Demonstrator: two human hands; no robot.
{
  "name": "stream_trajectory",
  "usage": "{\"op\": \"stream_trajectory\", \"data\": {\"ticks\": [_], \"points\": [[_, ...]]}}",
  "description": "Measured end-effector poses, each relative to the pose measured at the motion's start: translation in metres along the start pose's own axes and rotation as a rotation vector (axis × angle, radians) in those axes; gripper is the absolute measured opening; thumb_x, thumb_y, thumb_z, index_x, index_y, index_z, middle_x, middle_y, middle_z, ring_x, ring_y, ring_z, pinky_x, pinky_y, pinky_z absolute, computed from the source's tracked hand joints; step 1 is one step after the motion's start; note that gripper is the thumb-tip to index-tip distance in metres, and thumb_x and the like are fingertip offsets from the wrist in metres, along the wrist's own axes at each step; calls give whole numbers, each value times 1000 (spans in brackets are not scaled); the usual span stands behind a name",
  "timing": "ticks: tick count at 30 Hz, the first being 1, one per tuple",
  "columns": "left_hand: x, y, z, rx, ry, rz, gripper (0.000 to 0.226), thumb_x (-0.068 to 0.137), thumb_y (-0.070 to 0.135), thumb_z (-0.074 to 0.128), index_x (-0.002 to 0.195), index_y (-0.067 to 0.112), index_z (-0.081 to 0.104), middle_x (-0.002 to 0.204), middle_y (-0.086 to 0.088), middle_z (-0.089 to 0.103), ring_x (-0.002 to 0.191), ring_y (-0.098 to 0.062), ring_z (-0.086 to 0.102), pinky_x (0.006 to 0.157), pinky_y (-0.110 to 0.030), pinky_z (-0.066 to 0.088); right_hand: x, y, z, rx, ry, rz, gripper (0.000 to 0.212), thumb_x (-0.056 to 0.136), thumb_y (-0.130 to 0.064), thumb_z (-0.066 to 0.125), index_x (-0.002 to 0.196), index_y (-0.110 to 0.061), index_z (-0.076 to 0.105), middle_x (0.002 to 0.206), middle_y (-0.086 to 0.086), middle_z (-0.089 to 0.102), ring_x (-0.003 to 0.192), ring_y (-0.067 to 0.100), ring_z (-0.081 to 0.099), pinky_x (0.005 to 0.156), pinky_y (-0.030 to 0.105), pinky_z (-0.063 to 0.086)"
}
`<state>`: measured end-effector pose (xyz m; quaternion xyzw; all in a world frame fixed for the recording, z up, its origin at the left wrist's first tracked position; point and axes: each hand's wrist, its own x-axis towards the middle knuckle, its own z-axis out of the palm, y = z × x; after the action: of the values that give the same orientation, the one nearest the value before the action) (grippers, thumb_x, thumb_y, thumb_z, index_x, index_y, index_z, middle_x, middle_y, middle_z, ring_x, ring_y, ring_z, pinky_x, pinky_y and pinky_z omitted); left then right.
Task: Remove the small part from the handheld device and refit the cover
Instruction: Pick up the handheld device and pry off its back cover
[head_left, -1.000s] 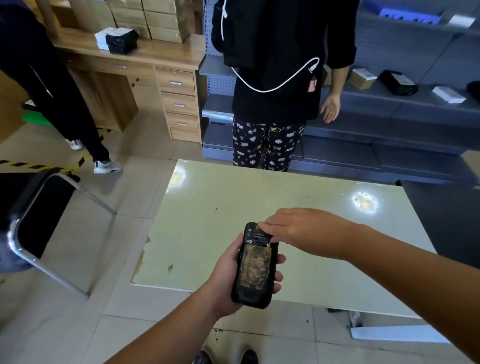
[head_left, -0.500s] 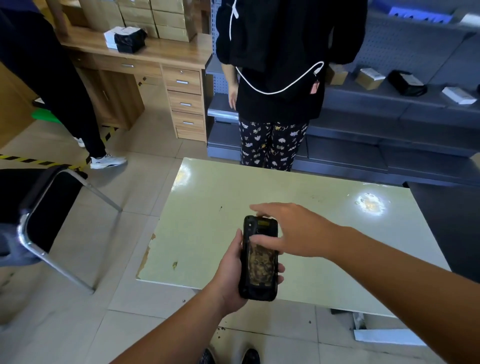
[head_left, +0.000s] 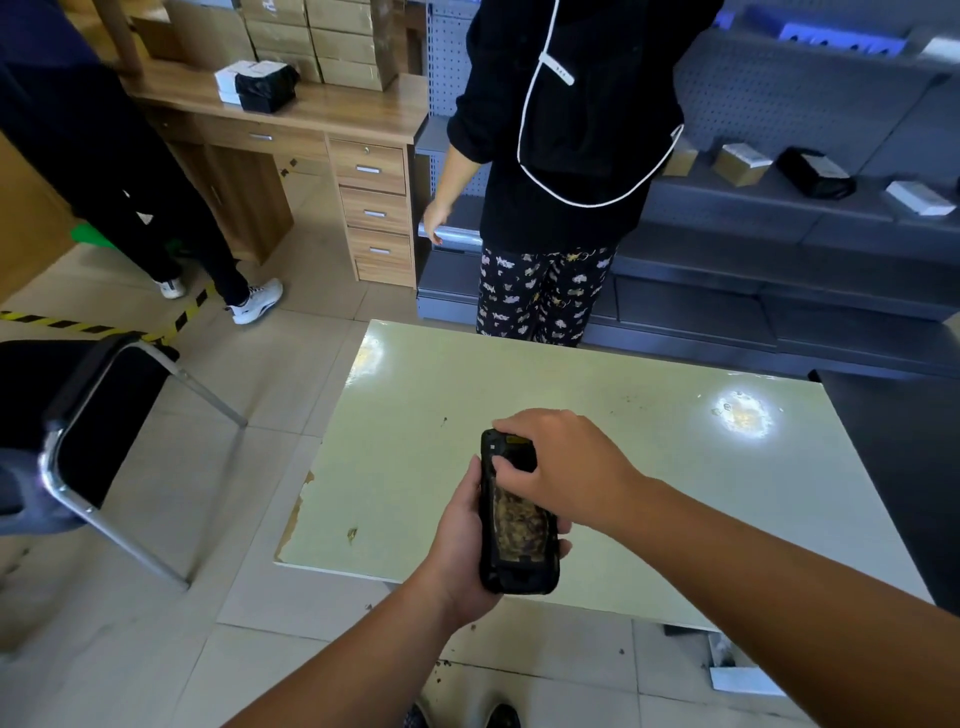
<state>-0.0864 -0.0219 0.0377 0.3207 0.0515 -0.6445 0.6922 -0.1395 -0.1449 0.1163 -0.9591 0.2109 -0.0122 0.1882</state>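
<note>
A black handheld device (head_left: 519, 525) with a worn, yellowish panel on its upward face is held upright over the near part of the pale green table (head_left: 415, 441). My left hand (head_left: 460, 545) grips it from the left and below. My right hand (head_left: 558, 467) reaches in from the right and covers the device's upper end, with the thumb and fingers pinched on that top part. What lies under those fingers is hidden, and no separate small part or loose cover shows.
A person in black with patterned trousers (head_left: 540, 296) stands at the table's far edge. A black chair (head_left: 88, 426) is at the left, a wooden desk with drawers (head_left: 371, 197) behind, grey shelving with boxes (head_left: 779, 208) at the right. Another person's legs (head_left: 208, 260) are at the far left.
My right hand slid from resting over the device's top edge to gripping its upper end with curled fingers. The device rose slightly. The standing person shifted.
</note>
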Motion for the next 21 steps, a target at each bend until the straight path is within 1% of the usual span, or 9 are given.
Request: {"op": "stream_trajectory", "data": {"ticks": [3, 8, 10, 12, 13, 15, 16, 19, 21], "points": [[0, 2, 3, -9, 34, 8, 61, 100, 64, 44, 120, 16, 77, 115, -15, 77, 89, -34, 74, 81, -48, 61, -3, -3, 7, 73, 80, 51, 42, 88, -39, 61, 125, -23, 70, 120, -6, 73, 108, 20, 64, 89, 40, 56], [-1, 0, 6, -6, 38, 7, 58, 99, 63, 46, 118, 18, 77, 111, -14, 79, 92, -34, 77, 72, -45, 63, -9, -9, 18, 91, 180, 118, 41, 85, -38, 59, 122, -24, 70, 117, -7, 72, 111, 17, 59, 88, 36, 56], [-1, -1, 3, -12, 49, 7, 58, 99, 62, 46, 120, 18, 77, 112, -14, 79, 93, -34, 77, 70, -44, 63, -10, -8, 22, 145, 139, 129, 44, 89, -36, 61, 131, -26, 66, 125, -8, 69, 119, 15, 56, 96, 34, 52], [-1, -2, -1, -4, 48, 27, 61, 101, 62, 42, 124, 16, 75, 116, -14, 78, 95, -33, 76, 73, -44, 63, -10, -4, 22, 351, 59, 209, 45, 94, -34, 63, 138, -24, 62, 136, -7, 63, 126, 13, 55, 103, 29, 47], [0, -1, -3, 7, 45, 38, 63, 101, 62, 39, 125, 14, 74, 117, -14, 77, 94, -33, 75, 75, -45, 62, -9, -2, 20, 507, 39, 310, 43, 97, -33, 61, 138, -23, 62, 137, -6, 63, 125, 15, 57, 100, 29, 48], [1, 1, -6, 26, 29, 56, 68, 102, 63, 36, 126, 11, 73, 113, -14, 76, 88, -34, 72, 78, -45, 62, -6, 4, 16, 770, 25, 540, 36, 100, -30, 52, 131, -18, 65, 123, -6, 68, 114, 25, 67, 80, 30, 52], [1, 3, -7, 24, 17, 61, 70, 102, 64, 35, 127, 10, 72, 112, -14, 76, 86, -34, 71, 79, -44, 61, -6, 7, 15, 834, 5, 584, 35, 100, -28, 49, 129, -17, 65, 115, -7, 69, 105, 25, 71, 74, 29, 51], [2, 6, -6, 2, -16, 61, 71, 102, 64, 33, 126, 9, 72, 110, -14, 75, 82, -33, 69, 79, -44, 60, -10, 13, 14, 852, -58, 475, 45, 99, -18, 49, 141, -30, 58, 118, -18, 67, 76, 2, 71, 70, 23, 51], [2, 7, -4, -4, -37, 63, 71, 102, 64, 34, 126, 8, 72, 110, -14, 75, 80, -33, 69, 78, -44, 60, -12, 16, 12, 855, -43, 434, 49, 97, -13, 50, 140, -34, 59, 122, -22, 66, 69, 2, 71, 65, 18, 54]]}}
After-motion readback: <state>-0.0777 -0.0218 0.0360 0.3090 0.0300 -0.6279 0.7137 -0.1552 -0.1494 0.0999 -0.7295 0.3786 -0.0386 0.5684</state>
